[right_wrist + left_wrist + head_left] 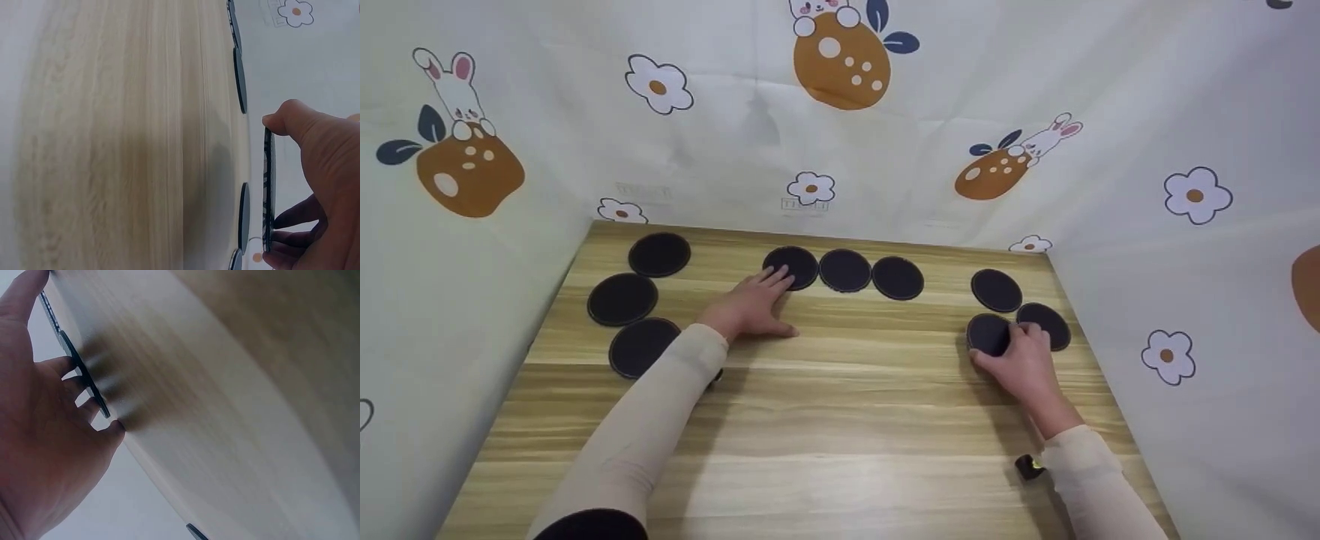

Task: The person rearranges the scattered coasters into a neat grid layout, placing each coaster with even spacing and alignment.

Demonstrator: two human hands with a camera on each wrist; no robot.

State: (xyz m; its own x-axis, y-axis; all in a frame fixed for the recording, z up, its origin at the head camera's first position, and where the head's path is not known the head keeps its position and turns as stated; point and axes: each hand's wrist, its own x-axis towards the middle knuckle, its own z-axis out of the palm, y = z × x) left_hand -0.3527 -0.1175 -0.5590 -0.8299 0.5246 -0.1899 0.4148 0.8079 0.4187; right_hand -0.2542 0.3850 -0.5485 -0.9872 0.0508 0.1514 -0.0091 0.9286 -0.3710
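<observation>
Black discs on a wood-grain counter. Head view: right grip, the nearer hand, pinching one held disc by opposite edges; round, no long axis, it lies ahead and to the left of that grip, left of the outer disc, nearside of the rear disc. Left grip, spread, its fingertips over the leftmost middle disc. Left wrist view: fingertips at a disc's edge; dim, so pressure cannot be judged. Right wrist view: held disc seen edge-on, apparently raised, roughly parallel to the counter.
</observation>
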